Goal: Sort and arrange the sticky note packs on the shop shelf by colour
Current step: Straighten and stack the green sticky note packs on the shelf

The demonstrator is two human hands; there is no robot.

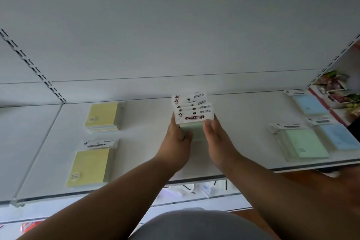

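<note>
A stack of green sticky note packs (191, 115) with white header cards fanned at the top stands in the middle of the white shelf (243, 122). My left hand (178, 138) grips its left side, thumb across the green face. My right hand (215, 138) presses flat against its right side. Two piles of yellow packs lie at the left, one at the back (103, 118) and one at the front (89, 163). At the right lie a green pile (302, 142) and two blue piles, one near (339, 134) and one far (307, 103).
A slotted upright (33, 66) divides the back panel at the left, another (331, 62) at the right. Beyond the right one, a neighbouring shelf holds colourful packets in a tray (339, 91). The shelf's front edge (194, 180) runs under my forearms, with a lower shelf beneath.
</note>
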